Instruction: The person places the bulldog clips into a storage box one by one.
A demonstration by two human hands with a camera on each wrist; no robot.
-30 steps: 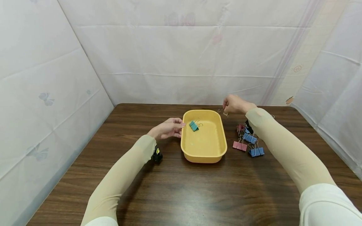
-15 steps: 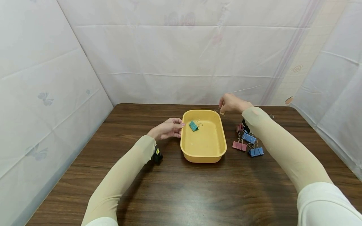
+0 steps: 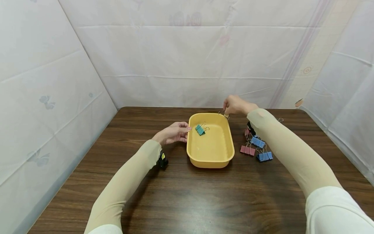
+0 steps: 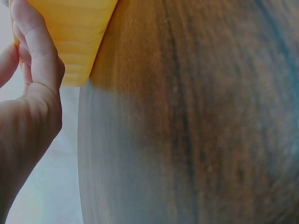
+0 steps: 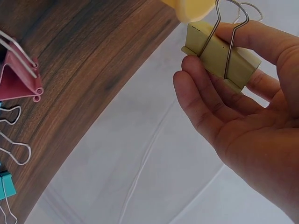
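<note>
Right hand: I see my right hand (image 3: 237, 105) raised at the far right corner of the tray (image 3: 230, 143); its fingers (image 5: 205, 100) and thumb grip a yellow clip (image 5: 222, 60), wire handles pointing away from the palm.
Yellow clip: it sits between my right fingertips, just beside the tray's rim; in the head view only its wire loops (image 3: 221, 112) show below the knuckles, and I cannot tell whether it touches the rim.
Left hand: my left hand (image 3: 173, 132) rests on the table (image 3: 187, 195) against the tray's left wall, fingers (image 4: 35, 44) curled lightly on the outer side; I read it as steadying touch, fingertips at the rim.
Tray: yellow, oblong, lying between my two hands, flat on the table.
Teal clip: one teal clip (image 3: 200, 129) lies inside the tray, just past my left fingertips, near the left wall.
Loose clips: pink (image 3: 247, 150), blue (image 3: 264, 156) and more clips lie in a heap on the table under my right forearm, well behind the right fingers; the right wrist view shows a pink one (image 5: 18, 79) there.
Surround: white cloth walls (image 3: 187, 58) stand beyond both hands.
</note>
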